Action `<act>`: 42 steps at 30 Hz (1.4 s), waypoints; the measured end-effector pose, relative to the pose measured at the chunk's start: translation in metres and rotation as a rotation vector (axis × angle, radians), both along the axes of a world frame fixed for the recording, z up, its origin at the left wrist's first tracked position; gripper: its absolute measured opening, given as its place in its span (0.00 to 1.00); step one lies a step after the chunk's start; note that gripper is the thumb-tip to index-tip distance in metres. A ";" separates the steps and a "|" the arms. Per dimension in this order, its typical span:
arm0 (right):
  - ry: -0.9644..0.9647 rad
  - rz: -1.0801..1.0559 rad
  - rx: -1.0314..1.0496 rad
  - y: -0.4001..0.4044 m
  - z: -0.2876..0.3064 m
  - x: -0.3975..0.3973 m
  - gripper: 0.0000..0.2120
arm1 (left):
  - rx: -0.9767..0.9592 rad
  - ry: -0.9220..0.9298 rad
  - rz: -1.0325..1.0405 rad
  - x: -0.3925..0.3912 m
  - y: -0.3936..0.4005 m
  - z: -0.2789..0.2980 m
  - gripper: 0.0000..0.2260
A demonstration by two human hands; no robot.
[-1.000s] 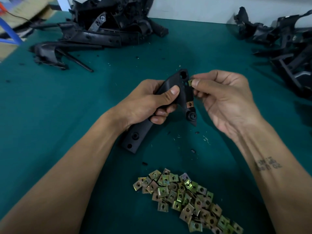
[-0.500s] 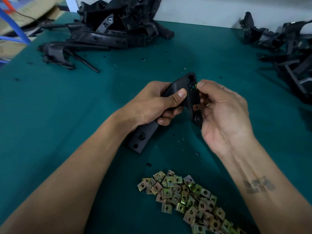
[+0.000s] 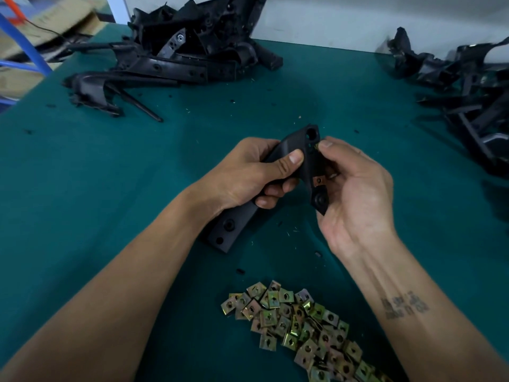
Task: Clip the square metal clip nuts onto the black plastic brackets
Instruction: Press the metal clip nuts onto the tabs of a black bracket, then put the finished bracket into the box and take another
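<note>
From the head view, the only writing in sight is a tattoo (image 3: 405,305) of two short lines on the right forearm, too blurred to read; nothing on the parts carries a legible label. The black plastic bracket (image 3: 286,172) is held over the middle of the green bench (image 3: 110,166), its long arm running from a lower end near the bench's near-left side up toward the far right, where it bends and a shorter leg drops back toward the near edge. The left hand (image 3: 248,175) is wrapped around the long arm, thumb pressed flat on its upper face. The right hand (image 3: 355,188) pinches a clip nut (image 3: 316,146) against the bracket's edge just below the top hole, thumb tip on it. A second, copper-toned clip nut (image 3: 319,180) sits on the short leg. A heap of loose clip nuts (image 3: 300,323) lies by the near edge. Piles of black brackets rest at the far left (image 3: 181,56) and far right corner (image 3: 473,86).
</note>
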State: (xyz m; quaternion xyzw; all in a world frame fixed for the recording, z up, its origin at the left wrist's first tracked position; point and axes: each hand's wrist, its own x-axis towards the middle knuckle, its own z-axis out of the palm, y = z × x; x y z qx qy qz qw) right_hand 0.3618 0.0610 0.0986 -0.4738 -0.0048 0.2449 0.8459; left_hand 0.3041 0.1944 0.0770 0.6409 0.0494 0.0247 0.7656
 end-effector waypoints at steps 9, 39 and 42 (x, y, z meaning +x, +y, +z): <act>-0.004 -0.123 -0.030 0.004 -0.004 -0.002 0.03 | -0.006 -0.002 0.020 0.001 0.001 -0.001 0.09; -0.179 0.029 -0.032 -0.001 0.002 -0.008 0.09 | -0.010 -0.061 0.018 0.002 0.006 -0.007 0.10; -0.193 0.131 -0.046 -0.005 0.003 -0.006 0.14 | -0.024 -0.056 0.021 0.002 0.006 -0.007 0.11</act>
